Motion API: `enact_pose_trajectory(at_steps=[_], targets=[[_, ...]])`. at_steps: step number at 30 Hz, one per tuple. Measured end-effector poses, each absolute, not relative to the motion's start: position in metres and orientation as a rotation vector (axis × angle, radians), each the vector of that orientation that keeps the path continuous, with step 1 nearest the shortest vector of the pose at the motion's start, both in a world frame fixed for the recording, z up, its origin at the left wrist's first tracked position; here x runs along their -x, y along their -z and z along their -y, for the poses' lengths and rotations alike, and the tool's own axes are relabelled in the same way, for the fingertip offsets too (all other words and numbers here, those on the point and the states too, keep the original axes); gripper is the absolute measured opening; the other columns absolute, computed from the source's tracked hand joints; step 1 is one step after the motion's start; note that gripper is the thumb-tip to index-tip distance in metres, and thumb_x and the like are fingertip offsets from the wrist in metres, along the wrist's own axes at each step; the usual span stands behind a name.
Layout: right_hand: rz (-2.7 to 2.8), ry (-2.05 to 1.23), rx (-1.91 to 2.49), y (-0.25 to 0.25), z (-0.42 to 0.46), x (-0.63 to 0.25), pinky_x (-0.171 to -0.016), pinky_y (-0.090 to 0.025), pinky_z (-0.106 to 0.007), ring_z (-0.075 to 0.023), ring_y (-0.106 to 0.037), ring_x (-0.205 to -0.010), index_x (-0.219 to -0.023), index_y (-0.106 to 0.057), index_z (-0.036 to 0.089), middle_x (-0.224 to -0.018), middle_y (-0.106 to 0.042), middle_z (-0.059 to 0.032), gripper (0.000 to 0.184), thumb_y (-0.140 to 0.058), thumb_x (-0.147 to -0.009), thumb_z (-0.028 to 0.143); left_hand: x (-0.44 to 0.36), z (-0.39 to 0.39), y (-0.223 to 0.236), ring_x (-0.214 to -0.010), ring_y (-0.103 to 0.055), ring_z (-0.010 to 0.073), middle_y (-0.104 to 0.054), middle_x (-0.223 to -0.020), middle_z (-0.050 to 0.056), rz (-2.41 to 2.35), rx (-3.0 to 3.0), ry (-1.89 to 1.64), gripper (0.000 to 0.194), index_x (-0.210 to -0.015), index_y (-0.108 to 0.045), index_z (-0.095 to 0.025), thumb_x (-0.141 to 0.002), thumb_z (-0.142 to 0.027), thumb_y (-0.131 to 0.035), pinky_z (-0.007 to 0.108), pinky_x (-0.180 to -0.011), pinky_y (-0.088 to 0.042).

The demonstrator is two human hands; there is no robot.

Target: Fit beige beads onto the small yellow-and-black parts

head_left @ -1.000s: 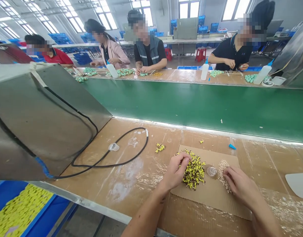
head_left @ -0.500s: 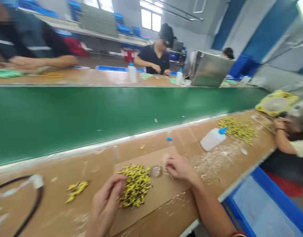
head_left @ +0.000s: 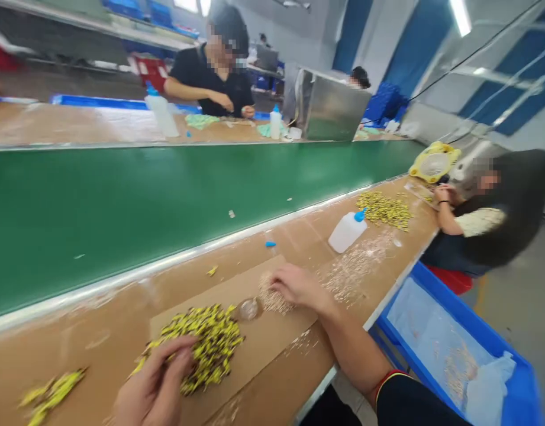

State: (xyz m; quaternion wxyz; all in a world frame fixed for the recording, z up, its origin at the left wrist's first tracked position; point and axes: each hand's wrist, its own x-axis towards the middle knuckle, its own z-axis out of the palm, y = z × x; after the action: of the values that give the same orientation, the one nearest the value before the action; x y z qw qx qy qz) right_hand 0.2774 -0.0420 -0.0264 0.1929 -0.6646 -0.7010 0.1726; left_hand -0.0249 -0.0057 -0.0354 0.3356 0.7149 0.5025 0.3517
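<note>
From here I see the left hand held low with thumb and forefinger drawn close, at the near edge of the yellow-and-dark pile, and the right hand bent over the pale pile, fingers half curled; whether either grips a piece, I can't tell. Against a second ago, the view has swung right, losing the black cable, while each hand remains by its same pile. The yellow-and-dark pieces lie in a loose, jumbled heap on the cardboard.
</note>
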Motion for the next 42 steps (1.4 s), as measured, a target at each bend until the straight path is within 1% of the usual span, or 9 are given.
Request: enact_pose_trajectory(at_steps=[3,5,11,15,21,27,33,37,42], targets=[[1.899,-0.463,1.784,0.024,0.052,-0.280,-0.085,-0.049,-0.032,-0.0214,-0.066,-0.097,-0.094,-0.069,0.022,-0.098,-0.073,-0.0067,0.009,-0.062,-0.100,0.024,0.010,0.024,0.011,-0.066,-0.066,0.0190,-0.072,-0.074,0.002,-1.192,-1.842,-0.882,0.028,-0.085,-0.071,-0.022,-0.091,-0.044,-0.056,0.027,-0.065,-0.055],[1.857,-0.465,1.680,0.023,0.055,-0.285,-0.083,-0.050,-0.033,-0.0214,-0.065,-0.090,-0.090,-0.068,0.021,-0.093,-0.072,-0.0073,0.015,-0.060,-0.101,0.028,-0.001,0.028,0.004,-0.074,-0.067,0.0194,-0.074,-0.081,0.005,-1.159,-1.821,-0.862,0.027,-0.090,-0.071,-0.020,-0.095,-0.038,-0.051,0.029,-0.073,-0.055],[1.668,-0.654,1.465,0.007,0.062,-0.281,-0.060,-0.045,-0.027,-0.0143,-0.057,-0.065,-0.086,-0.068,0.020,-0.079,-0.068,-0.0027,0.023,-0.062,-0.099,0.037,-0.017,0.037,0.006,-0.080,-0.068,0.0179,-0.075,-0.087,0.006,-1.006,-1.785,-0.870,0.024,-0.093,-0.070,-0.019,-0.098,-0.029,-0.048,0.028,-0.077,-0.052],[1.654,-0.736,1.348,-0.002,0.070,-0.262,-0.061,-0.047,-0.028,-0.0153,-0.058,-0.067,-0.084,-0.068,0.020,-0.076,-0.067,-0.0028,0.024,-0.062,-0.099,0.038,-0.029,0.048,0.003,-0.076,-0.066,0.0163,-0.073,-0.085,0.004,-0.938,-1.785,-0.834,0.020,-0.098,-0.069,-0.019,-0.098,-0.027,-0.051,0.027,-0.072,-0.050],[1.781,-0.859,1.195,-0.009,0.075,-0.239,-0.061,-0.046,-0.027,-0.0140,-0.057,-0.069,-0.086,-0.066,0.022,-0.077,-0.065,-0.0012,0.016,-0.062,-0.100,0.029,-0.042,0.057,0.007,-0.066,-0.061,0.0137,-0.074,-0.087,0.005,-0.936,-1.719,-0.848,0.024,-0.110,-0.067,-0.016,-0.100,-0.030,-0.051,0.025,-0.064,-0.047],[1.759,-0.887,1.173,-0.011,0.077,-0.230,-0.062,-0.047,-0.029,-0.0150,-0.057,-0.068,-0.083,-0.064,0.022,-0.074,-0.063,-0.0008,0.016,-0.061,-0.099,0.026,-0.042,0.058,0.008,-0.069,-0.061,0.0134,-0.071,-0.081,0.004,-0.911,-1.727,-0.904,0.023,-0.096,-0.069,-0.018,-0.101,-0.032,-0.052,0.025,-0.067,-0.049],[1.775,-0.777,1.139,-0.012,0.077,-0.228,-0.058,-0.046,-0.028,-0.0134,-0.056,-0.064,-0.083,-0.067,0.023,-0.073,-0.065,0.0002,0.013,-0.064,-0.096,0.022,-0.042,0.056,0.005,-0.062,-0.051,0.0112,-0.064,-0.073,0.000,-0.887,-1.633,-0.928,0.018,-0.088,-0.065,-0.018,-0.097,-0.030,-0.055,0.025,-0.063,-0.043],[1.748,-0.715,1.059,-0.009,0.078,-0.227,-0.062,-0.052,-0.029,-0.0140,-0.062,-0.069,-0.093,-0.073,0.024,-0.079,-0.069,-0.0007,0.007,-0.068,-0.094,0.018,-0.041,0.053,0.006,-0.062,-0.045,0.0105,-0.057,-0.074,-0.001,-0.800,-1.388,-0.896,0.021,-0.085,-0.061,-0.018,-0.096,-0.036,-0.057,0.024,-0.059,-0.038],[1.743,-0.626,1.040,-0.005,0.079,-0.227,-0.064,-0.056,-0.029,-0.0143,-0.065,-0.073,-0.103,-0.077,0.028,-0.087,-0.070,-0.0016,0.016,-0.068,-0.095,0.017,-0.042,0.053,0.011,-0.054,-0.033,0.0085,-0.042,-0.064,-0.005,-0.699,-1.170,-0.758,0.040,-0.086,-0.059,-0.018,-0.094,-0.058,-0.060,0.024,-0.051,-0.027]])
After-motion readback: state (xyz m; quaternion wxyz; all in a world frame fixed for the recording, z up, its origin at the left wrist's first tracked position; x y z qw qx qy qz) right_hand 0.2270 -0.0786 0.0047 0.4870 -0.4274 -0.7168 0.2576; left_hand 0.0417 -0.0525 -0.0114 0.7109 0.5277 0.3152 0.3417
